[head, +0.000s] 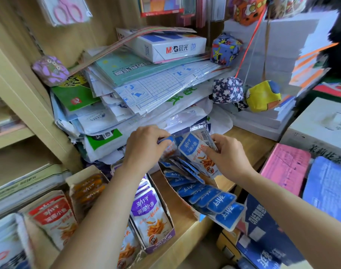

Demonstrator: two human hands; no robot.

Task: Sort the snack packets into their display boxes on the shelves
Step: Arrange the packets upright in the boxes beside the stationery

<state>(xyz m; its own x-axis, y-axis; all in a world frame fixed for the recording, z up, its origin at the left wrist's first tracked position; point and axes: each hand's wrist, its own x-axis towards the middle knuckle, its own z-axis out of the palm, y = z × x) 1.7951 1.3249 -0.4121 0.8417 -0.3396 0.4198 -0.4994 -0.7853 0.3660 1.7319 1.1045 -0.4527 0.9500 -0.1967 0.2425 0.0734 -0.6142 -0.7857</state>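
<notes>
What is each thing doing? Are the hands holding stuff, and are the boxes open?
Left hand, pinching the held blue packets.
Right hand, gripping the held blue packets, thumb in front.
Held blue packets, lifted above the blue box.
Blue box, open, packed with boxed blue packets.
Purple box, open, purple packets standing inside.
Orange box, open, orange packets inside.

A white paper box (171, 47) tops a messy stationery pile (126, 98). Patterned fabric cubes (227, 90) lie beside it. Pink scissors (68, 10) hang above.
</notes>
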